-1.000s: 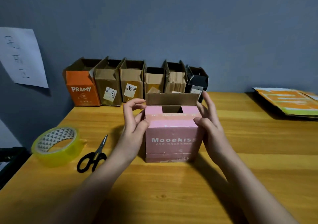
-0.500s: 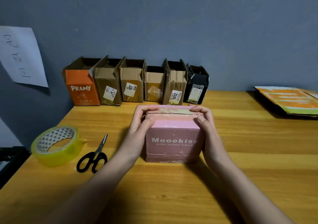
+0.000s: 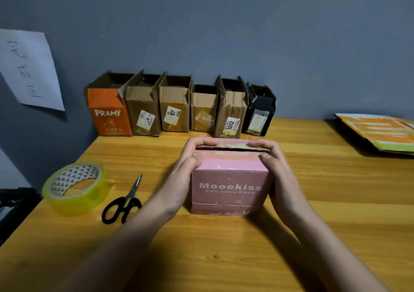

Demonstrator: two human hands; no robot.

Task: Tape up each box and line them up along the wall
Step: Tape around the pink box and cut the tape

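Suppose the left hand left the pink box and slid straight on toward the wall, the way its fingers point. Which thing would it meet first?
Probably the tall brown box labelled 3012 in the row, just beyond the left hand; depth is uncertain, so its shorter brown neighbour is possible.

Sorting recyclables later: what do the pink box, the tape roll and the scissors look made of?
Pink box: likely printed cardboard, matte; brown raw edge shows at the top flap.
Tape roll: seemingly clear yellowish plastic film, glossy, on a patterned core, maybe paper.
Scissors: grey metal-looking blades, black handles, probably plastic.

The pink box's (image 3: 230,184) upright rear flap is now folded down, both hands' fingers (image 3: 201,142) pressing it.
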